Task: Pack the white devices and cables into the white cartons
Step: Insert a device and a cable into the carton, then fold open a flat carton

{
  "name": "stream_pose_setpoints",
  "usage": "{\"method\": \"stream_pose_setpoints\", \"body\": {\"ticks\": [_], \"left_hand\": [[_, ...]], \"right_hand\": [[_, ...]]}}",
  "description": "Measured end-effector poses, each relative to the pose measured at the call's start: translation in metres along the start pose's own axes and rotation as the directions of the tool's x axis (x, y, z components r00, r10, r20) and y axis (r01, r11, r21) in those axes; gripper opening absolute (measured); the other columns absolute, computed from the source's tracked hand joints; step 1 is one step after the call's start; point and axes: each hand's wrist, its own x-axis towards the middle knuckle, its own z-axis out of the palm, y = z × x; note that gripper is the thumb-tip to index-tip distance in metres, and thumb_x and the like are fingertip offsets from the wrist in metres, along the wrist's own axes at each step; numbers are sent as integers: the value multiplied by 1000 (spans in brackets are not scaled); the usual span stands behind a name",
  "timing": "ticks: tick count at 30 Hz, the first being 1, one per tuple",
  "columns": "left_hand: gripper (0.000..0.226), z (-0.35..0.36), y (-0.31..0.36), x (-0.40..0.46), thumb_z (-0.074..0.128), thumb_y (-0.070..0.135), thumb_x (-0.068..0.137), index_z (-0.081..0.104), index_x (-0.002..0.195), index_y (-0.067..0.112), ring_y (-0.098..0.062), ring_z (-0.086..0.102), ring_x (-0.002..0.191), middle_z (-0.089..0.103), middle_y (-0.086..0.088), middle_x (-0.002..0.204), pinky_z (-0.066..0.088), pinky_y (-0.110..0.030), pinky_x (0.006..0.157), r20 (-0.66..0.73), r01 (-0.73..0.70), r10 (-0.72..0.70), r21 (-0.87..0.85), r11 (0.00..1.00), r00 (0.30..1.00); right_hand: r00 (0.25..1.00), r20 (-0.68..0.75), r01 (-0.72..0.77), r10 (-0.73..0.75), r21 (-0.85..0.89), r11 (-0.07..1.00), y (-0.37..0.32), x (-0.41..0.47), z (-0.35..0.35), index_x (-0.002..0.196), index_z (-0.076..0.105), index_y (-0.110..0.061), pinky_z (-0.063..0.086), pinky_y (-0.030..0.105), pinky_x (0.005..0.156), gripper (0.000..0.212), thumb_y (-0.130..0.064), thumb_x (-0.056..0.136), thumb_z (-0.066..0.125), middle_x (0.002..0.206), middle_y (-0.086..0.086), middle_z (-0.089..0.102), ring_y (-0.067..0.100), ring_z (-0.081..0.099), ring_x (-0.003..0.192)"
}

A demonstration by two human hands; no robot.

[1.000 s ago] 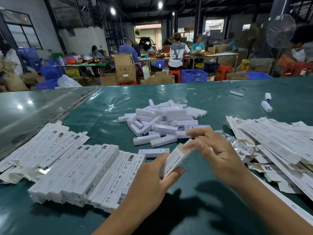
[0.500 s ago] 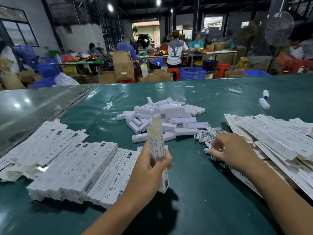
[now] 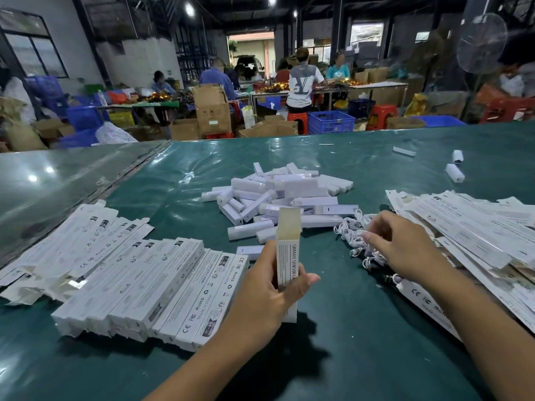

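My left hand [image 3: 266, 296] grips a white carton [image 3: 286, 250] upright, its open top flap raised, its base near the green table. My right hand [image 3: 402, 244] rests on a tangle of white cables [image 3: 351, 233], fingers curled into them. A heap of white devices [image 3: 283, 198] lies just beyond both hands. A row of packed white cartons [image 3: 150, 287] lies to my left. Flat unfolded cartons [image 3: 469, 227] are stacked to my right.
More flat cartons [image 3: 72, 241] lie at the far left. Three loose devices [image 3: 454, 172] sit at the back right of the green table [image 3: 347, 357]. Beyond the table, people work among cardboard boxes [image 3: 211, 108] and blue crates [image 3: 331, 121].
My left hand has turned the carton from slanted to upright. My right hand left the carton and went right to the cable tangle.
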Motion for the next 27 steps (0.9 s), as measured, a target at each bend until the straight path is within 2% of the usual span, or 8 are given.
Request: {"method": "stream_pose_setpoints", "body": {"ticks": [3,5,8,11,15,18,22,27], "left_hand": [[42,-2,-1,1,73,71,74,58,100,41,-29,68,91,68,-1,92,58,-48,85,-5,15,-15,-10,1000,1000],[43,-3,-2,1,75,70,74,59,100,40,-28,67,88,67,1,89,59,-43,82,0,22,-22,-15,1000,1000],[34,-3,-4,2,77,59,78,60,99,40,-13,65,78,66,7,84,56,-27,74,-1,19,-19,-18,1000,1000],[24,-2,-4,1,79,36,81,61,96,37,-11,62,69,64,4,76,53,-22,67,-60,15,-17,-44,999,998],[33,-2,-3,2,82,33,77,66,101,16,-22,70,73,70,-10,81,60,-31,71,-144,28,-47,-131,991,988],[30,-1,-2,1,75,30,83,67,100,7,-15,68,67,71,-9,77,55,-22,67,-153,-6,-17,-146,989,988],[21,-1,-5,1,74,35,88,68,92,16,-14,68,68,70,-3,75,53,-20,67,-130,-12,-2,-107,994,991],[28,0,-4,0,75,49,84,68,91,23,-15,68,70,70,-4,78,54,-24,67,-111,-28,21,-69,997,994]], "right_hand": [[998,46,-57,48,209,976,0,-1,-2,94,68,-23,44,20,52,3,-22,96,70,79,-1,72,4,59,55],[991,102,-117,83,395,911,-2,-2,-3,94,71,-14,47,23,52,2,-14,96,69,75,6,68,8,56,51],[962,256,-256,99,707,659,-13,-9,-7,92,70,-2,56,20,57,11,-13,88,71,74,11,64,13,63,59],[930,366,-318,-9,818,479,-32,-18,-2,77,78,-13,59,19,66,6,-17,77,74,76,8,69,11,70,69],[875,452,-367,-171,851,375,-53,-36,23,82,78,-10,61,25,77,7,-16,78,78,87,14,73,21,74,85],[870,438,-308,-229,843,441,-61,-47,33,87,75,-14,60,28,75,11,-22,82,81,89,15,73,22,73,84],[915,313,-17,-254,660,751,-61,-47,32,91,73,-26,55,27,59,5,-28,88,76,90,7,76,16,69,77],[897,255,146,-361,601,786,-66,-49,26,89,76,-21,55,25,57,11,-11,91,74,81,2,76,17,71,72]]}}
